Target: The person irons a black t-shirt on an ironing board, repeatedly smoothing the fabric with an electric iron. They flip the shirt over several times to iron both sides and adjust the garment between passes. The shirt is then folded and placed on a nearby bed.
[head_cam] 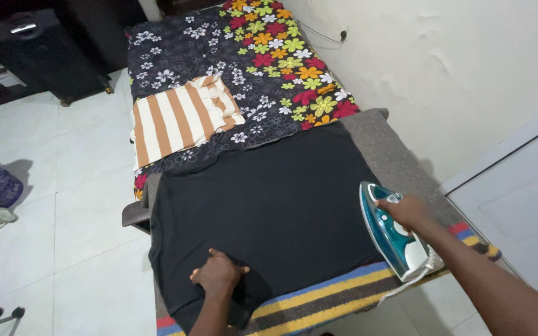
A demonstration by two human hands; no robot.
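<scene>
Item: black garment (269, 205). Lying spread flat across the near part of a long table, covering most of a grey blanket (387, 149); lower edge reaching onto a blanket border striped in yellow, blue and red (337, 295).

Left hand (217, 275): pressing down on the near hem of the black garment, fingers curled and bunching the cloth lightly; gripping a fold rather than lying flat.

Right hand (409, 211): wrapping around the handle of a teal and white steam iron (393, 233), closed firmly on it. Iron sitting at the right edge of the black garment, partly over the grey blanket, nose pointing away from the person. White cord (415, 277) trailing off the heel of the iron toward the near table edge.

Further along the table: flowered cloth (244, 74) in two patterns, dark with small white blossoms on the left, bright orange, red and green on the right. Resting on it, a folded brown-and-white striped shirt (179, 118), well apart from both hands.

Surroundings: white tiled floor (63, 205) to the left; dark suitcase (45, 53) standing at the far left; white wall (456, 68) to the right.
</scene>
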